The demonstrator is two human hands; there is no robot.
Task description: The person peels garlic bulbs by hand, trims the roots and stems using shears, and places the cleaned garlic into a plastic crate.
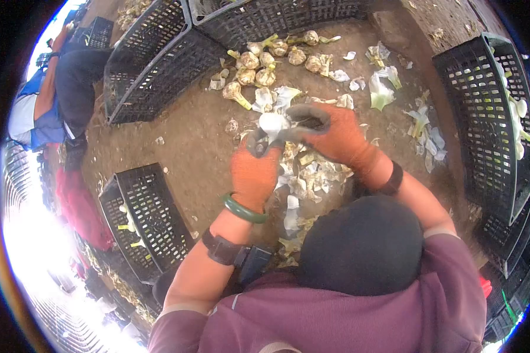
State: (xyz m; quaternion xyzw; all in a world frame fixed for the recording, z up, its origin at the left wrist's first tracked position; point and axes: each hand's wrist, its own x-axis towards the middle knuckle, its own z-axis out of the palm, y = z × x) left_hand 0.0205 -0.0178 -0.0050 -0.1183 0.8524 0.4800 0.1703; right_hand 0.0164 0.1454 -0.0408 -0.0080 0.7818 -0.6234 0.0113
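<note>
A white, peeled-looking garlic bulb (pixel 271 122) sits between my two gloved hands, above the dirt floor. My left hand (pixel 254 173), in an orange glove with dark fingertips, is closed on the bulb from below. My right hand (pixel 335 132), gloved alike, has its fingers curled and pinched against the bulb's right side; slight blur hides exactly what the fingertips grip. Just beyond lies a pile of unpeeled garlic bulbs (pixel 247 76) with dirty skins and cut stems. Loose garlic skins (pixel 312 176) are heaped beneath my hands.
Black plastic crates stand at the back (pixel 277 23), the left (pixel 159 212) and the right (pixel 483 117); the side ones hold white garlic. More peelings (pixel 427 132) litter the floor at right. Another person (pixel 70 88) works at far left. My dark-covered knee (pixel 362 244) is close below.
</note>
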